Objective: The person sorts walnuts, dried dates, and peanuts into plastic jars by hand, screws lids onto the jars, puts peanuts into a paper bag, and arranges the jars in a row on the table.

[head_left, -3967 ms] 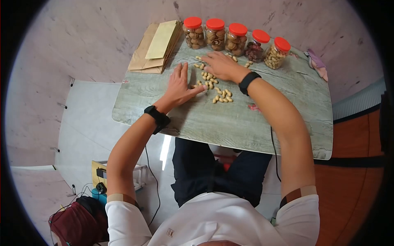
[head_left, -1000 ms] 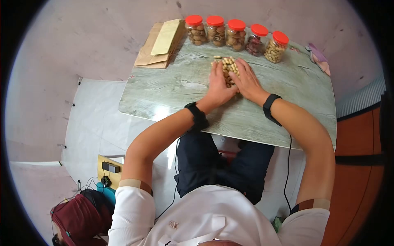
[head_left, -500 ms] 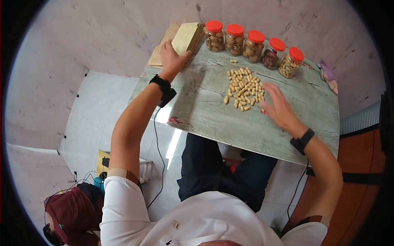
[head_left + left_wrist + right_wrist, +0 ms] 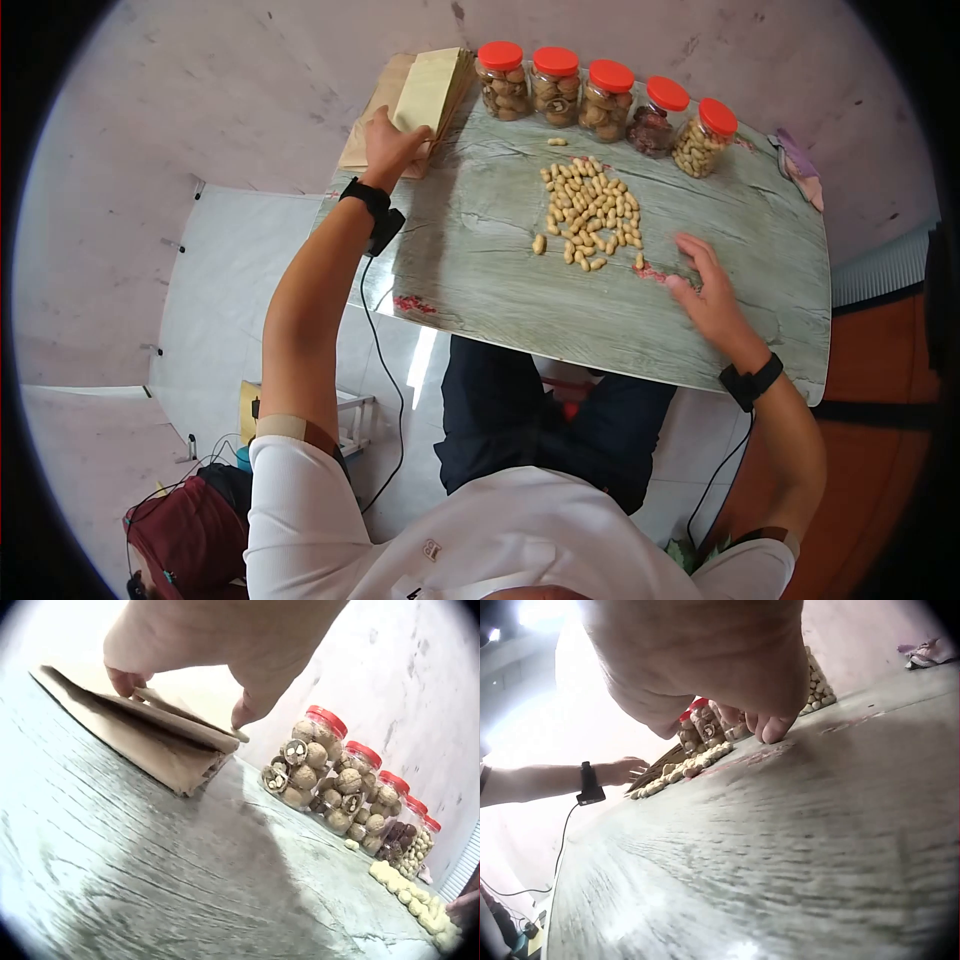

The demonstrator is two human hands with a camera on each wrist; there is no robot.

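Stacked brown paper bags [image 4: 365,140] with a pale yellow paper bag [image 4: 428,88] on top lie at the table's back left. My left hand [image 4: 393,150] is on the yellow one; in the left wrist view, thumb and fingers of the left hand [image 4: 217,637] hold its near end from both sides, and the brown bag [image 4: 142,742] gapes below. Unshelled peanuts [image 4: 592,212] lie in a loose, flat pile mid-table. To their right, my right hand [image 4: 712,300] is low at the tabletop, fingers spread and loosely bent, holding nothing.
Several red-lidded jars [image 4: 608,103] stand along the table's back edge, with walnuts, dark red contents and peanuts. One peanut [image 4: 557,142] lies apart behind the pile. A pink and purple cloth [image 4: 797,170] is at the right edge. Cables hang from both wrists.
Both hands were around the peanuts; the left has gone to the paper bags and closed on the yellow one, the right has moved off to the right. The peanuts, gathered earlier, now lie uncovered.
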